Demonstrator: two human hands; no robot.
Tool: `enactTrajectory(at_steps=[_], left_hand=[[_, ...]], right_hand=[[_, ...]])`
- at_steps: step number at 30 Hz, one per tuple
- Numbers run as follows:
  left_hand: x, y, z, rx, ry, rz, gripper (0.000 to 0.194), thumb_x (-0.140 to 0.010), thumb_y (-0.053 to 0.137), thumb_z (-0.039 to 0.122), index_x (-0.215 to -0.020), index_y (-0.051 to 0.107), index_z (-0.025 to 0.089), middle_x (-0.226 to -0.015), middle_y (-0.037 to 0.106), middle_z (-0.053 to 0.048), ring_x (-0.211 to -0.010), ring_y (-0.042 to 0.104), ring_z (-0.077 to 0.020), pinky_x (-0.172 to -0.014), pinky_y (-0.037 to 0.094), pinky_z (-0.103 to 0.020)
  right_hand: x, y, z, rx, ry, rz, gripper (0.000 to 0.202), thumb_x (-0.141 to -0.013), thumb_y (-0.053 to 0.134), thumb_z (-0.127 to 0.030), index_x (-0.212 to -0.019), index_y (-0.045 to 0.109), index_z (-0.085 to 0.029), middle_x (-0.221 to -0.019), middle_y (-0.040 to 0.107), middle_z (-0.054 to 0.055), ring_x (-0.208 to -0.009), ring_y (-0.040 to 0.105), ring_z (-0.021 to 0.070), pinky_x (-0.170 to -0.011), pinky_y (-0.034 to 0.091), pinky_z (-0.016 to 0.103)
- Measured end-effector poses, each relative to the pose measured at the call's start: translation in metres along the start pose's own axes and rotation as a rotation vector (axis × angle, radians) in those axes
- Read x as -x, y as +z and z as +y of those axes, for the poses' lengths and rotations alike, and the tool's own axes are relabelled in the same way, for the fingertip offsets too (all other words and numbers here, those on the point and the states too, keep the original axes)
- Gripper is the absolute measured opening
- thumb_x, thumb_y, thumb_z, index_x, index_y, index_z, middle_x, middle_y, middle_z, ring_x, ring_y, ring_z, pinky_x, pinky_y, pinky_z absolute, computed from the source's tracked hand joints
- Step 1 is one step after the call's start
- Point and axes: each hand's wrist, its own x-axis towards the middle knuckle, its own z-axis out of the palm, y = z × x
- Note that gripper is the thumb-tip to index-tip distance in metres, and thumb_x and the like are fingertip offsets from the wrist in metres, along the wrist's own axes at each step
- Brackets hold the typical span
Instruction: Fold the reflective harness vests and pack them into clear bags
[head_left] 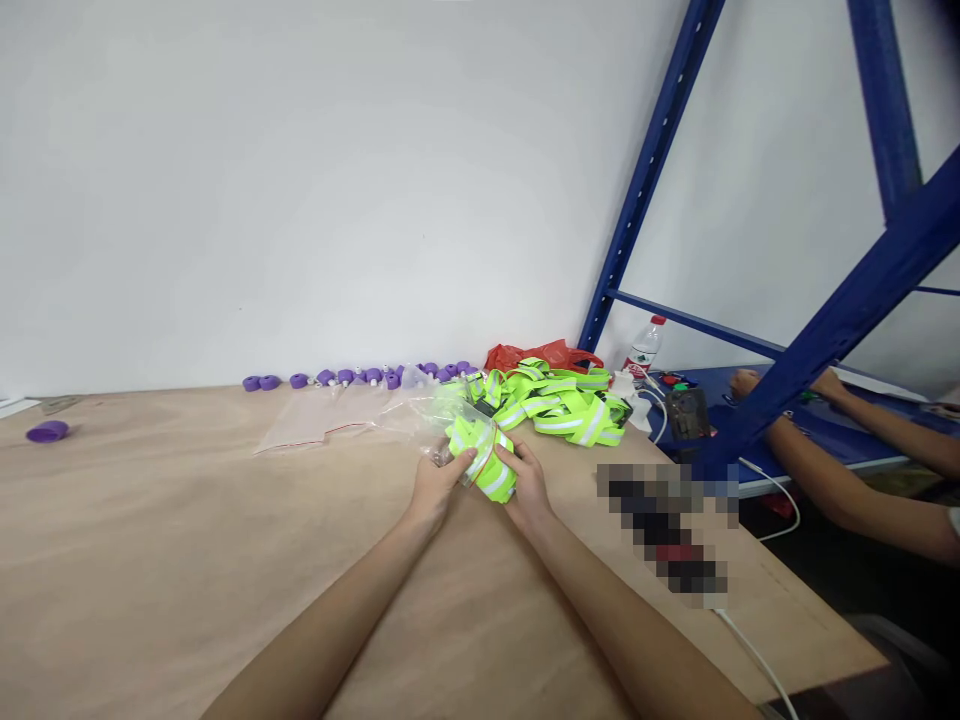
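A folded bundle of neon yellow-green reflective strap (pixel 495 474) is held between both hands, partly inside a clear plastic bag (pixel 412 412). My left hand (pixel 441 478) grips the bag and the left side of the bundle, thumb on top. On the right side of the bundle, my right hand (pixel 528 478) has its fingers closed round the strap. Just behind the hands lies a loose heap of the same reflective straps (pixel 577 400). Flat clear bags (pixel 330 412) lie to the left of the hands.
Several purple objects (pixel 298 381) line the wall, and one purple cup-shaped piece (pixel 47 431) sits far left. Behind the heap is a red bag (pixel 544 355). A bottle (pixel 646 345), blue metal frame (pixel 652 150), pixelated item (pixel 667 535) and another person's arms (pixel 832 480) are at right.
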Motion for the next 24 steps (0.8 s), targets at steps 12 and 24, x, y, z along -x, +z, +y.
enactTrajectory(at_steps=[12,24], left_hand=[[0.003,0.002,-0.005,0.002,-0.092,0.032,0.055,-0.068,0.087,0.046,-0.109,0.072,0.013,-0.111,0.075,-0.015,-0.099,0.071,-0.0303,-0.087,0.056,-0.040],[0.017,0.019,-0.014,-0.078,-0.040,0.065,0.047,-0.064,0.089,0.037,-0.103,0.075,0.014,-0.109,0.076,-0.013,-0.104,0.070,-0.0309,-0.092,0.054,-0.039]], right_hand=[[0.006,0.001,0.003,0.015,0.054,-0.052,0.053,-0.058,0.089,-0.025,-0.109,0.073,-0.021,-0.101,0.079,0.004,-0.087,0.074,0.0271,-0.074,0.059,0.037],[0.004,-0.005,0.010,0.042,0.011,0.010,0.039,-0.062,0.085,-0.030,-0.098,0.072,-0.021,-0.096,0.077,0.005,-0.087,0.071,0.0251,-0.079,0.057,0.037]])
